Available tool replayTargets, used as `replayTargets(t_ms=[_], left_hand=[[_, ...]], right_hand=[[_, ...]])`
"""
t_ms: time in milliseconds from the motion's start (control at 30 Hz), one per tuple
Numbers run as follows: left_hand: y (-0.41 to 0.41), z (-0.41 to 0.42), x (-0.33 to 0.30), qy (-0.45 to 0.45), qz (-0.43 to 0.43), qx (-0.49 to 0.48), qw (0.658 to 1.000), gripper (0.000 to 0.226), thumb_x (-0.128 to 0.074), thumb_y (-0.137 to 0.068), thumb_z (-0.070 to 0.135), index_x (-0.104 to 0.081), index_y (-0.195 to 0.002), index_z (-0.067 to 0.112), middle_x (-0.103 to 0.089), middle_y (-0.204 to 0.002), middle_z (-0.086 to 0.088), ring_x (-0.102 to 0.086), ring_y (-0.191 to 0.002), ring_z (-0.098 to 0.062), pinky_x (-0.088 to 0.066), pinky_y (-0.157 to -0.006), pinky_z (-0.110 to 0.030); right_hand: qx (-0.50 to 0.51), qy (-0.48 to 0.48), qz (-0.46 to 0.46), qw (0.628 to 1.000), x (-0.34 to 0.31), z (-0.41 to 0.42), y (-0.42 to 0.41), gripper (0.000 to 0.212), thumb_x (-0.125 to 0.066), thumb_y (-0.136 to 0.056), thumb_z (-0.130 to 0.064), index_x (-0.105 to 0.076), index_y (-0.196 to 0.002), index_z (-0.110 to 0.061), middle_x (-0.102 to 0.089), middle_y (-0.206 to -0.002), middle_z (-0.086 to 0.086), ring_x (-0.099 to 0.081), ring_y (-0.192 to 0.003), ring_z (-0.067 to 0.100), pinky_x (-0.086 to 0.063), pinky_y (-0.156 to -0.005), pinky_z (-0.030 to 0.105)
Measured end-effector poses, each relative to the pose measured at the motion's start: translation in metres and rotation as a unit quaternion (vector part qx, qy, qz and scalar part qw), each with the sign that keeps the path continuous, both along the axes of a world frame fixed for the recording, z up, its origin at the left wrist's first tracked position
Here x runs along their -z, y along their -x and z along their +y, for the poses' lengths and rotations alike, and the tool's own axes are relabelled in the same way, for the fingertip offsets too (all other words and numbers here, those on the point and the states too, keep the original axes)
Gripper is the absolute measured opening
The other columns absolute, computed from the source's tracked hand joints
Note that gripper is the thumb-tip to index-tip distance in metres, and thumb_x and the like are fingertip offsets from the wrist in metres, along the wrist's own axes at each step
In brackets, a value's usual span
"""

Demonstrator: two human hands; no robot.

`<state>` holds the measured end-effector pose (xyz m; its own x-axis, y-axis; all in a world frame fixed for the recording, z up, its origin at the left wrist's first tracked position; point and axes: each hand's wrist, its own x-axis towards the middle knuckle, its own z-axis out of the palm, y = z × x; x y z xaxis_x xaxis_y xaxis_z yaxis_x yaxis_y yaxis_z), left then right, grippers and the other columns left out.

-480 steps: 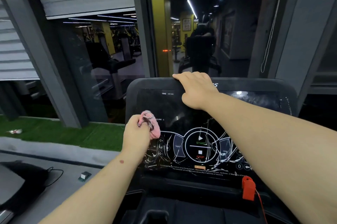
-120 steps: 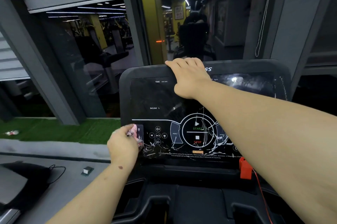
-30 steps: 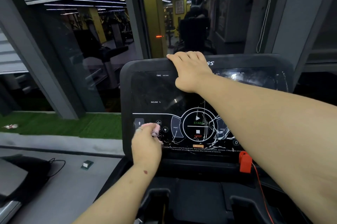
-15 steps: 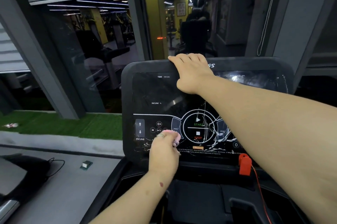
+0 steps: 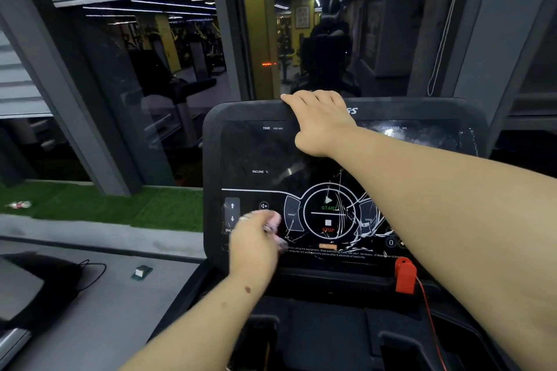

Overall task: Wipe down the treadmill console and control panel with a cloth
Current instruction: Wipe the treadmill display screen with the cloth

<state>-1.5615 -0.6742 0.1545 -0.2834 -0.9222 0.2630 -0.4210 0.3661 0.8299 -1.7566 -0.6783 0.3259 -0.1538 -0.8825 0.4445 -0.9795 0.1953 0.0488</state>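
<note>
Pink cloth (image 5: 272, 224): bunched in the left hand, pressed against the lower left of the control panel, blurred, only a small part showing past the fingers.
Left hand (image 5: 254, 245): fingers curled round the cloth, a ring on one finger, just right of the incline arrows and under the volume button.
Right hand (image 5: 321, 121): fingers bent over the top edge of the treadmill console (image 5: 211, 159), palm lying on the upper screen; it holds nothing else.
Control panel (image 5: 328, 215): black glossy face with a round START and STOP dial in the middle, white crack lines across it and to its right.
Screen labels: TIME and INCLINE in small white print on the dark display.
Red safety key (image 5: 405, 275): clipped below the panel at the right, a thin red cord trailing down from it.
Green turf (image 5: 120, 207): a strip outside the window, left of the console.
</note>
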Motion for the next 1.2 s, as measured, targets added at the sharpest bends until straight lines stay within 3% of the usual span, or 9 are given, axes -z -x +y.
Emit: replayTargets(t_ms=[100, 200, 300, 367, 500, 667, 867, 1000, 1200], left_hand=[[-0.009, -0.017, -0.007, 0.035, -0.002, -0.114, 0.993, 0.035, -0.059, -0.092, 0.001, -0.078, -0.109, 0.023, -0.066, -0.115, 0.003, -0.065, -0.102, -0.018, -0.048, -0.092, -0.025], [0.009, 0.010, 0.000, 0.048, -0.009, -0.048, 0.998, 0.035, -0.054, -0.083, -0.008, -0.075, -0.087, 0.020, -0.064, -0.099, 0.014, -0.062, -0.083, -0.010, -0.053, -0.083, -0.025], [0.018, 0.021, 0.011, 0.058, -0.022, 0.036, 0.997, 0.036, -0.058, -0.089, -0.005, -0.078, -0.090, 0.024, -0.057, -0.090, 0.022, -0.060, -0.084, -0.007, -0.046, -0.075, -0.005], [0.013, 0.007, 0.007, 0.018, 0.007, 0.018, 1.000, 0.042, -0.056, -0.089, -0.005, -0.079, -0.093, 0.029, -0.062, -0.094, 0.017, -0.062, -0.081, -0.009, -0.055, -0.081, -0.020], [0.009, 0.000, 0.007, 0.123, -0.036, 0.014, 0.992, 0.049, -0.051, -0.070, -0.017, -0.071, -0.085, 0.025, -0.060, -0.097, 0.016, -0.060, -0.084, -0.012, -0.050, -0.078, -0.017], [0.010, 0.003, 0.018, 0.250, -0.211, 0.160, 0.931, 0.047, -0.057, -0.050, -0.012, -0.066, -0.085, 0.018, -0.061, -0.095, 0.008, -0.058, -0.080, -0.015, -0.053, -0.070, -0.029], [-0.002, -0.022, 0.014, 0.281, -0.204, 0.147, 0.926, 0.030, -0.060, -0.072, -0.009, -0.065, -0.087, 0.016, -0.060, -0.097, 0.012, -0.053, -0.083, -0.013, -0.049, -0.069, -0.028], [-0.011, -0.020, 0.030, 0.356, -0.250, 0.218, 0.874, 0.047, -0.083, -0.063, -0.004, -0.074, -0.103, 0.019, -0.067, -0.110, 0.004, -0.061, -0.091, -0.020, -0.059, -0.068, -0.028], [0.004, -0.008, 0.026, 0.294, -0.206, 0.170, 0.918, 0.037, -0.035, -0.096, 0.019, -0.069, -0.109, 0.018, -0.062, -0.112, 0.006, -0.054, -0.098, -0.018, -0.054, -0.080, -0.031]], right_hand=[[0.003, 0.003, 0.001, 1.000, 0.001, 0.000, 0.000, 0.082, -0.050, -0.079, -0.026, -0.023, -0.157, -0.028, -0.036, -0.156, -0.004, -0.033, -0.141, 0.027, -0.017, -0.121, 0.044], [0.007, 0.003, 0.004, 1.000, 0.002, -0.002, -0.001, 0.082, -0.050, -0.079, -0.027, -0.023, -0.157, -0.029, -0.036, -0.156, -0.004, -0.033, -0.140, 0.027, -0.018, -0.120, 0.045], [0.004, 0.003, 0.005, 1.000, 0.002, -0.001, -0.001, 0.082, -0.050, -0.080, -0.026, -0.023, -0.157, -0.028, -0.036, -0.156, -0.004, -0.033, -0.140, 0.028, -0.017, -0.120, 0.045], [0.002, 0.001, 0.002, 1.000, 0.000, 0.000, 0.000, 0.082, -0.050, -0.079, -0.026, -0.023, -0.157, -0.028, -0.035, -0.156, -0.004, -0.033, -0.141, 0.027, -0.017, -0.121, 0.044], [0.003, 0.003, -0.002, 1.000, 0.000, 0.001, 0.000, 0.083, -0.049, -0.079, -0.026, -0.023, -0.157, -0.029, -0.035, -0.156, -0.005, -0.032, -0.141, 0.026, -0.016, -0.121, 0.043], [-0.002, 0.003, -0.003, 1.000, 0.000, 0.001, 0.001, 0.082, -0.049, -0.080, -0.024, -0.023, -0.157, -0.029, -0.035, -0.156, -0.006, -0.032, -0.141, 0.025, -0.015, -0.121, 0.042], [-0.003, 0.002, 0.003, 1.000, 0.001, 0.000, 0.002, 0.082, -0.049, -0.080, -0.026, -0.022, -0.157, -0.028, -0.035, -0.156, -0.005, -0.032, -0.142, 0.026, -0.016, -0.121, 0.043], [0.002, 0.005, 0.005, 1.000, 0.001, 0.001, 0.002, 0.083, -0.049, -0.080, -0.026, -0.023, -0.158, -0.028, -0.036, -0.156, -0.005, -0.033, -0.141, 0.026, -0.017, -0.121, 0.044], [0.002, 0.007, 0.013, 1.000, 0.003, 0.000, 0.003, 0.083, -0.047, -0.078, -0.027, -0.023, -0.157, -0.027, -0.036, -0.155, -0.005, -0.034, -0.139, 0.027, -0.018, -0.120, 0.044]])
